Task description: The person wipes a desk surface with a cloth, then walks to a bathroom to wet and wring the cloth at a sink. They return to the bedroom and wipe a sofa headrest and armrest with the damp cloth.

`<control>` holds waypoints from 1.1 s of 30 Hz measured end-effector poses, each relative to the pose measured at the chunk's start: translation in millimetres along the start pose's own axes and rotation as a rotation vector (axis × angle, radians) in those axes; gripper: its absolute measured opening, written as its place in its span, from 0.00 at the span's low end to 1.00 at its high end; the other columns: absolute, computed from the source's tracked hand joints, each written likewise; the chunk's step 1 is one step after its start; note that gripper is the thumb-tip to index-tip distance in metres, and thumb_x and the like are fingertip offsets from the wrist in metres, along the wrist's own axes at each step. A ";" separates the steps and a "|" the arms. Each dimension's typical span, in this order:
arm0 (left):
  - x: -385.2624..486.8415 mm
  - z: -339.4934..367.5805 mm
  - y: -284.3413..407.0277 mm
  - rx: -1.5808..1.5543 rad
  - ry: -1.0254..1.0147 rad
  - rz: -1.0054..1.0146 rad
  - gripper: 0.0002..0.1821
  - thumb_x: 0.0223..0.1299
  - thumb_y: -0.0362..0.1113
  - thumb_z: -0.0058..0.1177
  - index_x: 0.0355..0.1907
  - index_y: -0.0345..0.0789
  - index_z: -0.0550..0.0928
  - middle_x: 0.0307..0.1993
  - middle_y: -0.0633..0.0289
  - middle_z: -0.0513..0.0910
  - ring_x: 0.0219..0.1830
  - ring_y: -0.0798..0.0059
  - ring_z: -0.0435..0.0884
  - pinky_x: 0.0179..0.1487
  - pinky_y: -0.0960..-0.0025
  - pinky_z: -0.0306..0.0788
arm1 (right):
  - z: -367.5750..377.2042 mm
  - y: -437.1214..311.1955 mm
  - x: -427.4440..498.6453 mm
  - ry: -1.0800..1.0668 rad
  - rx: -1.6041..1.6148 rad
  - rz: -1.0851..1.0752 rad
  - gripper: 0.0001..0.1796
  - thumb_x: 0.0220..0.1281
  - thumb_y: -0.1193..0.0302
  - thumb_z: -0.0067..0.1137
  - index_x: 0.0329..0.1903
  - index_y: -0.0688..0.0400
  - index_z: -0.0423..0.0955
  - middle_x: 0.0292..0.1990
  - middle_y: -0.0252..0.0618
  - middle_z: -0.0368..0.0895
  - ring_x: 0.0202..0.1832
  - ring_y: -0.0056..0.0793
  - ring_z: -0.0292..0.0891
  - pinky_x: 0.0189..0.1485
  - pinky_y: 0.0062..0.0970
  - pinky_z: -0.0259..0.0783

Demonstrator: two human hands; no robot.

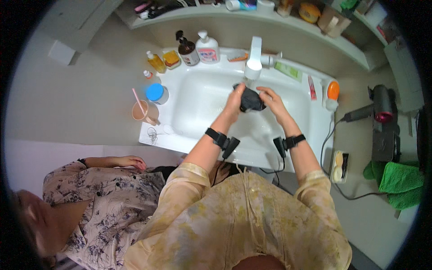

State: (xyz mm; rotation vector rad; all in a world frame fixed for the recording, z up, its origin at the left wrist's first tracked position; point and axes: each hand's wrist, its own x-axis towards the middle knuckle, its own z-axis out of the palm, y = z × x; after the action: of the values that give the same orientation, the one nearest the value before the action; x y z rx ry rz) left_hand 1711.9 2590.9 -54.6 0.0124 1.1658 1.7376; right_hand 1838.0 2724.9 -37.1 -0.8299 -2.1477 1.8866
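A bunched black cloth (251,100) is held between my hands over the white washbasin (192,118), just below the faucet (254,59). My left hand (235,101) grips its left side, the thumb lying along the top. At the right edge of the cloth, my right hand (274,104) touches it with bent fingers, while its upper fingers point towards the faucet. Part of each hand's grip is hidden behind the cloth. Black straps with small devices and cables circle both wrists.
Pump bottles (207,49) and a blue-lidded jar (157,92) line the basin's left rim, with a pink cup (145,112) nearby. A hair dryer (381,104) hangs at right, its cord trailing down. Another person (111,195) is close at left. Above runs a loaded shelf (216,11).
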 end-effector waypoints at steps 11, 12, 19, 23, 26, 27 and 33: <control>-54.4 -3.4 21.6 0.218 0.144 0.077 0.16 0.64 0.27 0.51 0.54 0.30 0.79 0.38 0.62 0.83 0.35 0.79 0.82 0.37 0.75 0.81 | 9.0 -29.0 13.5 0.013 0.057 0.160 0.11 0.70 0.64 0.59 0.47 0.55 0.82 0.38 0.26 0.82 0.38 0.16 0.75 0.42 0.22 0.71; -61.9 -6.0 21.4 0.231 0.161 0.071 0.16 0.64 0.27 0.51 0.54 0.31 0.80 0.39 0.63 0.83 0.36 0.79 0.82 0.38 0.75 0.80 | 10.3 -28.1 14.5 -0.009 -0.001 0.117 0.10 0.70 0.65 0.57 0.47 0.55 0.83 0.39 0.27 0.83 0.39 0.17 0.75 0.43 0.23 0.70; -92.5 1.8 44.3 0.314 0.235 0.209 0.16 0.60 0.27 0.55 0.51 0.36 0.83 0.42 0.66 0.84 0.42 0.77 0.81 0.43 0.71 0.77 | 10.5 -54.4 7.8 0.064 -0.670 -0.353 0.14 0.68 0.66 0.54 0.52 0.54 0.82 0.44 0.41 0.83 0.44 0.39 0.80 0.48 0.37 0.74; -94.8 3.1 57.0 0.431 0.222 0.323 0.13 0.60 0.27 0.56 0.47 0.36 0.87 0.42 0.65 0.84 0.41 0.77 0.82 0.40 0.72 0.78 | 5.7 -73.3 2.8 0.048 -0.872 -0.290 0.16 0.65 0.73 0.51 0.52 0.53 0.81 0.48 0.47 0.83 0.48 0.49 0.81 0.53 0.42 0.76; -96.4 -2.9 58.5 0.496 0.229 0.385 0.12 0.60 0.28 0.57 0.46 0.36 0.88 0.43 0.65 0.83 0.37 0.78 0.81 0.38 0.73 0.78 | 8.9 -83.2 0.0 0.033 -0.627 -0.261 0.17 0.63 0.79 0.49 0.51 0.57 0.81 0.46 0.46 0.86 0.44 0.38 0.84 0.49 0.35 0.78; -97.3 -5.6 58.7 0.526 0.242 0.424 0.12 0.60 0.28 0.57 0.46 0.36 0.89 0.44 0.65 0.83 0.36 0.78 0.81 0.38 0.73 0.78 | 11.4 -86.6 -2.0 -0.009 -0.527 -0.240 0.17 0.63 0.79 0.48 0.51 0.58 0.81 0.45 0.44 0.86 0.43 0.35 0.83 0.47 0.34 0.78; -111.9 -18.2 57.3 0.531 0.290 0.541 0.10 0.60 0.28 0.57 0.42 0.33 0.90 0.41 0.62 0.84 0.32 0.78 0.81 0.35 0.74 0.77 | 22.5 -116.3 -26.8 -0.101 -0.269 -0.075 0.14 0.65 0.80 0.46 0.47 0.60 0.81 0.43 0.36 0.85 0.41 0.24 0.80 0.40 0.25 0.78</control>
State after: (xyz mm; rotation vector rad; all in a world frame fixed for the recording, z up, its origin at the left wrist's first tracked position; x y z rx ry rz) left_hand 1717.8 2495.4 29.0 0.4458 1.9497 1.8661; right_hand 1815.3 2686.4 75.9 -0.6997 -2.4950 1.6606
